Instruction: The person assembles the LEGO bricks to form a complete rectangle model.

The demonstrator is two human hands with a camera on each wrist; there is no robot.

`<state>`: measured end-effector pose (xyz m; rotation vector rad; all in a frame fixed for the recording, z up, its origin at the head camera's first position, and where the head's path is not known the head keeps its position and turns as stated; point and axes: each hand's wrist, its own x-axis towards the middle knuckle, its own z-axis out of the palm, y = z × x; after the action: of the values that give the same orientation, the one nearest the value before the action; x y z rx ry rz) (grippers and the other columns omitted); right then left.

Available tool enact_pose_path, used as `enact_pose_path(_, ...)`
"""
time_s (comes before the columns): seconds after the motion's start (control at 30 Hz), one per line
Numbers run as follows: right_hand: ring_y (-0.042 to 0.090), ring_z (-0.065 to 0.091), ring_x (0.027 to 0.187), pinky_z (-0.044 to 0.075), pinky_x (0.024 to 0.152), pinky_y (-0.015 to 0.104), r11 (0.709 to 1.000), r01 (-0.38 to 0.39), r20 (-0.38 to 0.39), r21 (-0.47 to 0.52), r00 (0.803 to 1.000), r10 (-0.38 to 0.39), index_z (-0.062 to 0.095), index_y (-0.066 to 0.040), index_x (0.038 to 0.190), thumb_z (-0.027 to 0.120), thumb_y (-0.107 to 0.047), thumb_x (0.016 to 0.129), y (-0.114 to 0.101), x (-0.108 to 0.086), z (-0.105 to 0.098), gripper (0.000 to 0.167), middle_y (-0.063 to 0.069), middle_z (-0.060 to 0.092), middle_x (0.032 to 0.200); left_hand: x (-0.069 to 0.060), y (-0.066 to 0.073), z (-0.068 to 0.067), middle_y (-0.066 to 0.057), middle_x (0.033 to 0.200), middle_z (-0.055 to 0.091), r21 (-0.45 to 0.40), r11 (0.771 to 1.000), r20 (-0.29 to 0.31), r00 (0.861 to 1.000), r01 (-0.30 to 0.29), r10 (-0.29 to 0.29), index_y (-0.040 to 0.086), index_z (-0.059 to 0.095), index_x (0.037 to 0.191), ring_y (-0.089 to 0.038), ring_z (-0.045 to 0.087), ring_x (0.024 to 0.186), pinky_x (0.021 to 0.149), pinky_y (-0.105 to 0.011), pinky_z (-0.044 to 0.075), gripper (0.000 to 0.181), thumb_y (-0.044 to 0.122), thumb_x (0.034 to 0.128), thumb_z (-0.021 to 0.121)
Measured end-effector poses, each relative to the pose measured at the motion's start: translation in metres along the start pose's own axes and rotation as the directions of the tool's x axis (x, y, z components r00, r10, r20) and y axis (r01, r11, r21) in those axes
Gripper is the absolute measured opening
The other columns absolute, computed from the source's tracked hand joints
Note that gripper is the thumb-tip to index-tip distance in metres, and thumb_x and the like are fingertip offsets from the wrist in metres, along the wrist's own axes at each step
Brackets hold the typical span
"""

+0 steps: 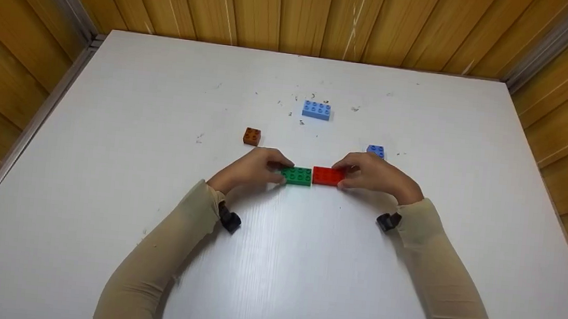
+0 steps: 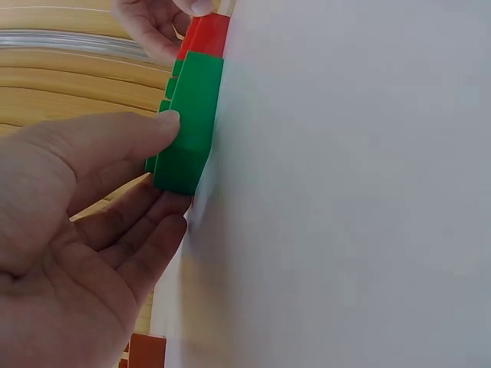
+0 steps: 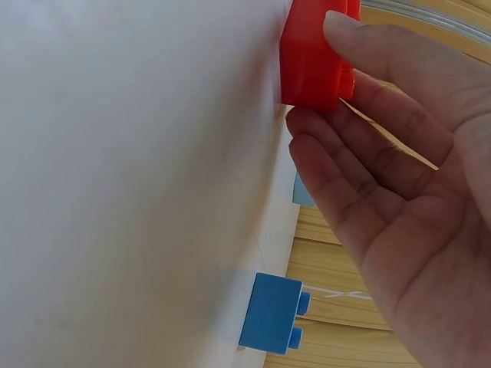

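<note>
The left hand pinches the outer end of a green eight-stud toy building brick, its thumb against the near long side and a finger at the far side; the right hand mirrors this on the outer end of a red toy building brick. Both grips are narrow, closed to the bricks' width. The two bricks lie end to end, studs up, in front of the person on the white table, touching or all but touching; which, I cannot tell. They look like rigid moulded plastic, so they should prove light, stiff and hard to break, though the glossy walls may slide a little under the fingertips. The best hold is probably across the long side walls near the outer ends, leaving studs and inner ends free. Farther out, a blue small brick sits just beyond the right hand, a brown four-stud brick beyond the left, and a light-blue eight-stud brick farthest away. Counted: five bricks, one of each colour, three long and two small; two hands, two long sleeves, and two black wrist devices.
</note>
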<state>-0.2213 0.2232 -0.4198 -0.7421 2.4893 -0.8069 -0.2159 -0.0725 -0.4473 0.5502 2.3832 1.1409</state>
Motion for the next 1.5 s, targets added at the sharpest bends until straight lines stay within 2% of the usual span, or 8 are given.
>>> enact_pose_path(0.07,0.025,0.059,0.106,0.048,0.097,0.043,1.0,0.011,0.002,0.001,1.0,-0.011,0.068,-0.007,0.119,0.074,-0.012,0.082,-0.0002,0.0001,0.0005,0.038,0.01,0.066,0.116,0.0007,-0.0017,-0.0003,-0.004,0.122,0.064,0.007,1.0,-0.002,1.0,-0.024,0.024,0.01,0.066,0.123,-0.018,0.057,0.11,0.101,-0.033,0.045,0.038,0.008,0.0852,0.071)
enact_pose_path(0.13,0.025,0.059,0.106,0.049,0.097,0.043,1.0,0.012,0.004,0.004,1.0,-0.012,0.068,-0.007,0.119,0.074,-0.011,0.082,-0.0002,0.0003,0.0014,0.038,0.009,0.066,0.116,0.0006,-0.0025,-0.0005,-0.004,0.122,0.064,0.007,1.0,-0.004,1.0,-0.024,0.024,0.01,0.066,0.123,-0.018,0.057,0.11,0.102,-0.033,0.045,0.038,0.008,0.0852,0.071)
enact_pose_path(0.37,0.025,0.058,0.107,0.048,0.098,0.044,1.0,-0.006,0.018,0.012,1.0,0.006,0.068,-0.009,0.12,0.074,-0.011,0.083,-0.0022,0.001,0.004,0.037,0.009,0.065,0.117,-0.0012,-0.0046,0.0006,-0.002,0.123,0.064,-0.012,1.0,-0.009,1.0,0.006,-0.006,0.014,0.067,0.123,-0.017,0.056,0.112,0.103,-0.034,0.044,0.038,0.009,0.0854,0.07)
enact_pose_path(0.7,0.026,0.058,0.107,0.048,0.098,0.045,1.0,0.006,0.029,0.014,1.0,-0.007,0.068,-0.008,0.119,0.074,-0.011,0.083,-0.0042,0.0016,0.0031,0.037,0.01,0.065,0.117,-0.0029,-0.0066,0.0012,0.001,0.122,0.064,-0.042,0.999,-0.025,1.0,0.018,-0.019,0.016,0.067,0.123,-0.016,0.056,0.111,0.103,-0.034,0.044,0.038,0.01,0.0856,0.07)
enact_pose_path(0.93,0.026,0.059,0.106,0.049,0.096,0.043,0.999,0.034,0.046,0.01,0.998,-0.035,0.067,-0.007,0.119,0.076,-0.014,0.082,-0.0015,0.0005,0.0038,0.039,0.011,0.066,0.117,-0.0048,-0.0063,0.0033,-0.001,0.123,0.064,-0.06,0.998,-0.014,1.0,-0.002,0.002,0.014,0.066,0.123,-0.017,0.055,0.111,0.102,-0.034,0.044,0.038,0.009,0.0857,0.07)
enact_pose_path(1.07,0.025,0.06,0.104,0.049,0.095,0.043,0.999,0.053,0.029,0.001,0.998,-0.053,0.067,-0.006,0.118,0.077,-0.015,0.081,-0.0006,0.0007,0.0018,0.039,0.01,0.066,0.116,-0.0041,-0.0044,0.0019,-0.003,0.123,0.064,-0.061,0.998,-0.02,0.999,-0.026,0.025,0.012,0.066,0.123,-0.018,0.055,0.111,0.102,-0.035,0.044,0.038,0.007,0.0858,0.07)
enact_pose_path(1.33,0.025,0.059,0.104,0.049,0.095,0.044,0.997,0.073,0.024,-0.011,0.997,-0.072,0.067,-0.008,0.12,0.077,-0.015,0.081,-0.0004,0.0012,0.0,0.042,0.01,0.066,0.117,-0.002,-0.0038,0.001,-0.003,0.123,0.064,-0.059,0.998,-0.011,1.0,-0.017,0.016,0.012,0.066,0.124,-0.018,0.055,0.111,0.102,-0.034,0.044,0.038,0.007,0.0866,0.068)
enact_pose_path(1.5,0.025,0.058,0.109,0.047,0.099,0.044,0.999,0.034,0.046,-0.002,0.998,-0.034,0.063,-0.01,0.127,0.077,-0.021,0.081,-0.0029,0.0026,-0.0002,0.049,0.008,0.064,0.122,-0.0029,-0.0035,0.0011,-0.003,0.124,0.064,-0.065,0.998,-0.011,1.0,-0.005,0.004,0.012,0.066,0.124,-0.018,0.055,0.112,0.103,-0.034,0.043,0.038,0.006,0.0868,0.068)
